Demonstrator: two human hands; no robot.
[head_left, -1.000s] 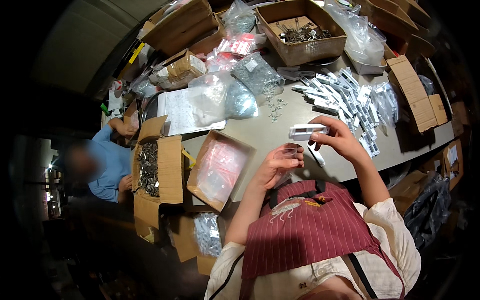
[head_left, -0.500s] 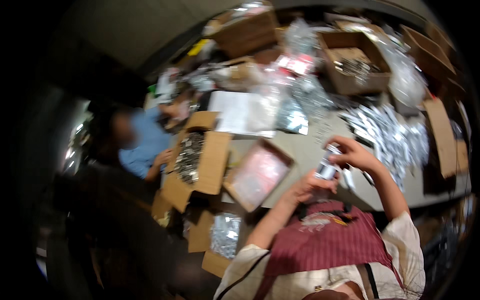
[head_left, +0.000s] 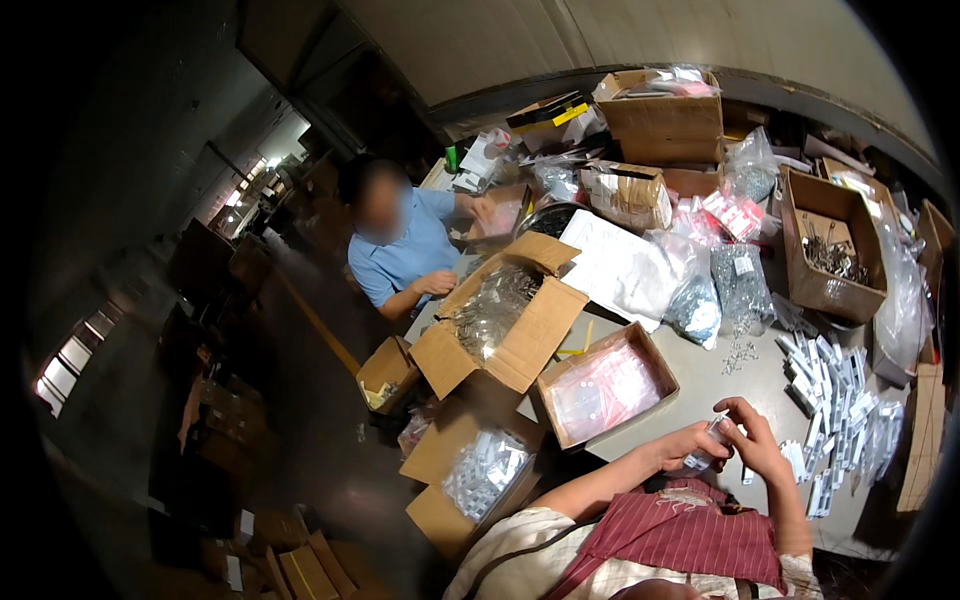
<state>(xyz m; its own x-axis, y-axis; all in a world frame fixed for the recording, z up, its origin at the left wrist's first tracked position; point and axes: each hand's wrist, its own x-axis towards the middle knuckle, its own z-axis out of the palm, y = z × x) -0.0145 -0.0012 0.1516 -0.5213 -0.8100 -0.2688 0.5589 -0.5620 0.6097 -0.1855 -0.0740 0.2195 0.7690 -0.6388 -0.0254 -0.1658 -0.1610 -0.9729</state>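
Close to my apron, over the near edge of the table, both hands are on a small clear packet [head_left: 716,430] with something pale or silvery in it. My left hand [head_left: 688,445] wraps round it from the left. The fingers of my right hand [head_left: 754,438] are bent and pinch its upper end. Just right of my right hand lies a spread pile of grey-white metal pieces [head_left: 825,400], some in clear bags. Left of my hands is a shallow cardboard box [head_left: 668,372] with flat clear and pinkish plastic bags [head_left: 607,390].
An open carton [head_left: 545,345] of metal parts stands left, with another box of bagged pieces [head_left: 484,472] below. A co-worker in a blue shirt [head_left: 397,262] sits beyond. Small loose parts [head_left: 740,352], a parts bag [head_left: 742,278] and a deep brown box [head_left: 835,290] lie farther back.
The view has swung left, so the table and my hands sit farther right and lower. My fingers have shifted on the packet, which both hands still hold.
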